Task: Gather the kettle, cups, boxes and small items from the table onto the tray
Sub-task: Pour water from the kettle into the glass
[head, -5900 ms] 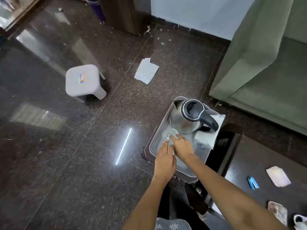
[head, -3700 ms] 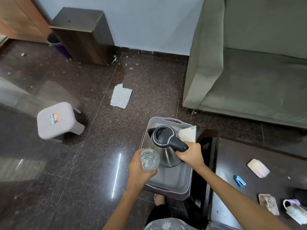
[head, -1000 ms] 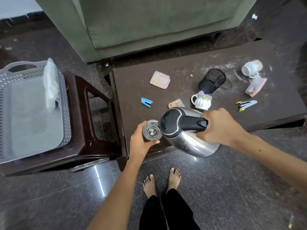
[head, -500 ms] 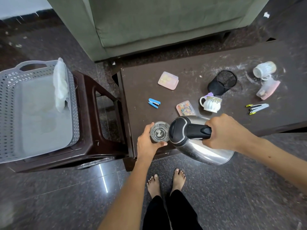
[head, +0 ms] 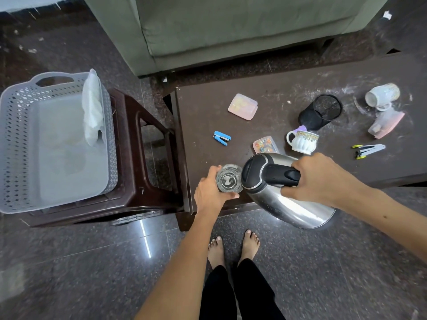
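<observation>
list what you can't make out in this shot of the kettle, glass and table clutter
All in the head view:
- kettle: the handle is covered by the right hand; the lid is shut, so contents are unseen.
- glass: its base and whether it rests on the table are hidden by the left hand.
- small clear box: contents too small to tell.
- table: the right end is cut off by the frame edge.
</observation>
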Motion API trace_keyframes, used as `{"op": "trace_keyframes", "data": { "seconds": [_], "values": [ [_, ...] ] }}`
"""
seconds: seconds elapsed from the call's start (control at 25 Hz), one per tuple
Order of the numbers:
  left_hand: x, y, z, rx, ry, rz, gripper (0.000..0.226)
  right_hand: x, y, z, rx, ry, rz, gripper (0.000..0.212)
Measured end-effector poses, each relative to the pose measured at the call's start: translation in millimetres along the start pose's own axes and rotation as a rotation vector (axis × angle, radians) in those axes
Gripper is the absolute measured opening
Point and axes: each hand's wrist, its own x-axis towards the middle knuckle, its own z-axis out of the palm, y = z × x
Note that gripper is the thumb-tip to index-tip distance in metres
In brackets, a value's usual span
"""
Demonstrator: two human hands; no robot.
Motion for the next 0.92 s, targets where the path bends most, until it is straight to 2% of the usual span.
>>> {"op": "trace_keyframes", "data": {
  "seconds": [0.32,0.92],
  "values": [
    [0,2,-1,0.064,0.023,0.012,0.081,1,-14,-8,-0.109,-0.013,0.003,0.054],
    [2,0,1,0.107,0.035,0.035,0.075,6,-26,-14,-0.097,-0.090,0.034,0.052]
  ]
}}
